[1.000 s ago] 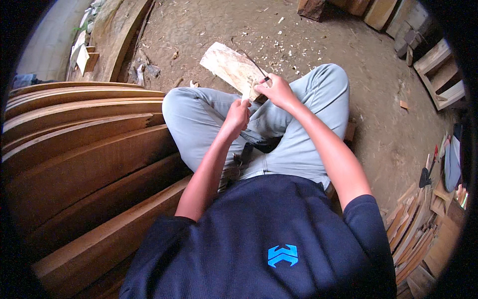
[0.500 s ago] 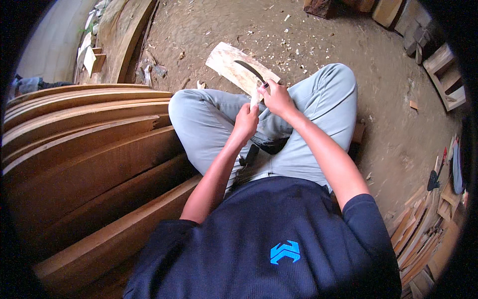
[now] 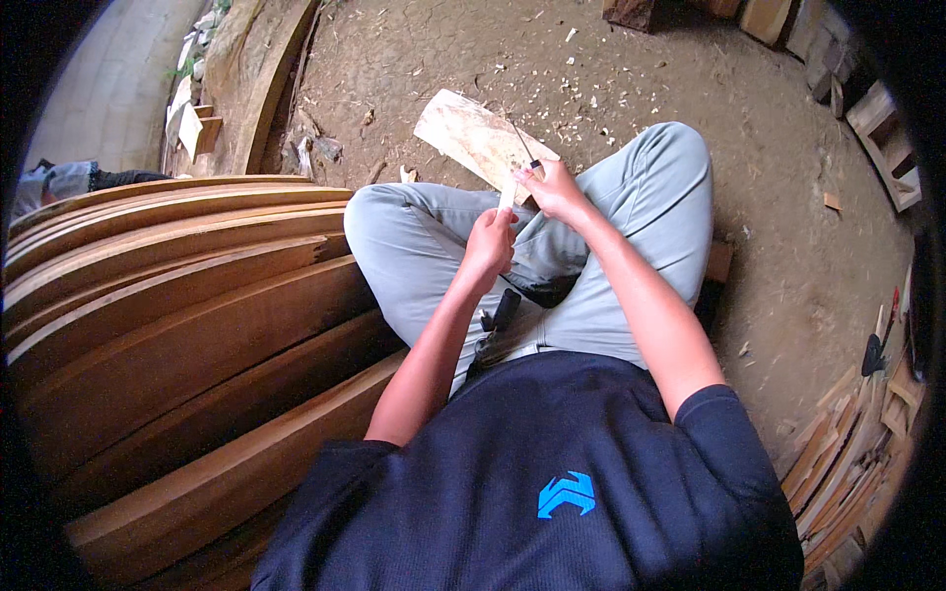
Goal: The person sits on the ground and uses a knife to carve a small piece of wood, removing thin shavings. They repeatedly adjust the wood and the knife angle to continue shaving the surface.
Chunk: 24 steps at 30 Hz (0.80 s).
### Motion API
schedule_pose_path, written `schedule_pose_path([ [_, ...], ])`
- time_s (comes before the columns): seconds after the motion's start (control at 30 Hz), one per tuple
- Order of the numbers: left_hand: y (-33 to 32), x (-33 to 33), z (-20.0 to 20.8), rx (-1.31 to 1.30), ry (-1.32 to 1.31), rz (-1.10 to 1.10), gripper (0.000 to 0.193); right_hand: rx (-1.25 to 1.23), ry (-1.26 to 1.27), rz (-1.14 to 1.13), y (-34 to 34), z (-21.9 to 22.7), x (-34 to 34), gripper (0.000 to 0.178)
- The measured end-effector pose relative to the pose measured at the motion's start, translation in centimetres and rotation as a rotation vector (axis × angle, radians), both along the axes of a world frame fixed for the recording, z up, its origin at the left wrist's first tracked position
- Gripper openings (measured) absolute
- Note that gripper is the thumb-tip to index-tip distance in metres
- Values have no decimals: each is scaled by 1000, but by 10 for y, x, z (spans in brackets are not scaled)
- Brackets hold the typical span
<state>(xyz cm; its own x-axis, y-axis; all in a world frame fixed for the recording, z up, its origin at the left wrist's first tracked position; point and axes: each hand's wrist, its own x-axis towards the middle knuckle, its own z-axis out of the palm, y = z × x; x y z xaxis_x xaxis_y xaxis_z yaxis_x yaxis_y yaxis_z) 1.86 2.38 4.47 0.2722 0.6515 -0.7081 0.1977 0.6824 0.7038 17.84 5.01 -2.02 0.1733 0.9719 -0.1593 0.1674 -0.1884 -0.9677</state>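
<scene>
Could skid off pale wood strip (image 3: 507, 194) and nick left hand (image 3: 488, 244) if pushing knife (image 3: 535, 164) too hard or catching tough grain. Might also twist the strip through too loose a hold. With left hand: curled closed round the strip's near end, leaving the far end sticking out toward right hand (image 3: 554, 189). With right hand: wrapped round the knife's dark handle, close beside the strip's far end, blade pointing away beyond the fingers. Cannot tell exact fingertip contact. Just beyond both hands: pale board (image 3: 458, 126); farther off, wood shavings (image 3: 571, 61).
</scene>
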Motion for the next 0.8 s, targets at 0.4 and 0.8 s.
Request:
schedule_pose_path([
  [0.4,1,-13,-2,-312,-121,59,27,-435,-723,427,-55,88,28,56],
  [0.8,9,-14,7,-356,-145,58,25,-462,-823,393,-62,101,16,55],
])
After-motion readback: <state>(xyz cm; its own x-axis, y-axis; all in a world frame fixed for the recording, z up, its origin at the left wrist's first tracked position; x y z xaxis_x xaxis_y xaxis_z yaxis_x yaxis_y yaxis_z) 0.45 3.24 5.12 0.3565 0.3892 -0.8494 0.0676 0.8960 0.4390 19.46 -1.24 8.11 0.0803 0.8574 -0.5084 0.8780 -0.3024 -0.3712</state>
